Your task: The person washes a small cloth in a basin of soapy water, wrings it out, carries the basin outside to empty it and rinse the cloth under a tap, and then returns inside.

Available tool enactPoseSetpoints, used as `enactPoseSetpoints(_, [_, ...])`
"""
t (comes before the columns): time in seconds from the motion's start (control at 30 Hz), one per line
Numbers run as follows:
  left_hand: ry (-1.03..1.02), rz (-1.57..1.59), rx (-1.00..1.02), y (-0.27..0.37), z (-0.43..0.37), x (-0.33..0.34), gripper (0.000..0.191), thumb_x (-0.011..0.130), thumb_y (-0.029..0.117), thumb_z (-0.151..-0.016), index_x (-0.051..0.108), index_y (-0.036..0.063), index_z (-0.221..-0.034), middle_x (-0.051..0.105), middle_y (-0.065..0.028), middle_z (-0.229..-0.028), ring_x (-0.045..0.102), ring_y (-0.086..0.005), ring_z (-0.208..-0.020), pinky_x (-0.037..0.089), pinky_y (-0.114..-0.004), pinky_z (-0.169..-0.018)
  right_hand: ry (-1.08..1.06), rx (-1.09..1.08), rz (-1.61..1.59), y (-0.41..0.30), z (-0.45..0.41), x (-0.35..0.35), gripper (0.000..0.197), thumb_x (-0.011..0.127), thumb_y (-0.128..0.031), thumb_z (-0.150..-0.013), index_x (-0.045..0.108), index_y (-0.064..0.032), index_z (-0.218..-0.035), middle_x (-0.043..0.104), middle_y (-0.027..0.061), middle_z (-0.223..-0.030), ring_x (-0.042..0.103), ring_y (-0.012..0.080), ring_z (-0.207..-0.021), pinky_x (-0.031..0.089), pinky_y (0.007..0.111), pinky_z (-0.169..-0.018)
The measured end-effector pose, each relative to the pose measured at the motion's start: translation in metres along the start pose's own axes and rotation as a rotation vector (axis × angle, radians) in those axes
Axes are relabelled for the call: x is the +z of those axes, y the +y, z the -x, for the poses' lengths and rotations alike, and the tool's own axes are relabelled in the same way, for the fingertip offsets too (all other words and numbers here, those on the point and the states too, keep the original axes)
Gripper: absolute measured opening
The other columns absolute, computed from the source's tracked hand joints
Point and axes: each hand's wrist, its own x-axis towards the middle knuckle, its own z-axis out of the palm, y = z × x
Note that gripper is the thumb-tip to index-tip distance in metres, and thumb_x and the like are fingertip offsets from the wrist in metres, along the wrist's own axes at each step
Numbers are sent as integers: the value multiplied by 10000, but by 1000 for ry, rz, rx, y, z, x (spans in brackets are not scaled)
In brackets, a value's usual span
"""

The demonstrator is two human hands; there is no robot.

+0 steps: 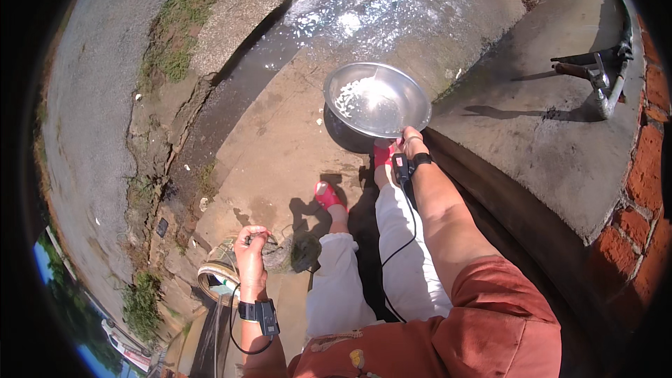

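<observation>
My right hand (412, 139) grips the near rim of a shallow stainless-steel basin (391, 107). The basin tilts, with small white pieces (357, 94) on its inner left side and bright sun glare in its middle. Lower left, the fingers of my left hand (253, 252) are curled around the edge of a dark mesh thing (299, 252), perhaps a wire strainer; its exact shape is unclear. Both wrists wear black straps with small boxes and cables. Just below my left hand stands a round bucket-like container (218, 275), its contents only partly visible.
Foamy water (352, 10) runs over the concrete ahead into a gutter (241, 73) on the left. On the right, a metal tap (601, 81) rises from a sloped concrete slab (525, 152) beside a brick edge (648, 163). My pink-shod feet stand on concrete (262, 152).
</observation>
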Motion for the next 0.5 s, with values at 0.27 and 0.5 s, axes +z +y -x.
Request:
enactPoseSetpoints(0.27, [-20, -157, -1, 5, -17, 94, 98, 526, -54, -769, 581, 15, -811, 576, -16, -792, 509, -90, -771, 390, -215, -742, 49, 44, -415, -73, -171, -16, 109, 575, -192, -867, 534, -98, -829, 499, 48, -653, 426, 154, -437, 390, 264, -366])
enactPoseSetpoints(0.5, [21, -245, 26, 19, -16, 114, 101, 525, -41, -762, 586, 16, -820, 575, -6, -782, 502, -79, -749, 391, -212, -716, 10, 30, -406, -97, -169, 2, 139, 586, -222, -866, 530, -96, -848, 515, 48, -644, 477, 192, -447, 420, 304, -376])
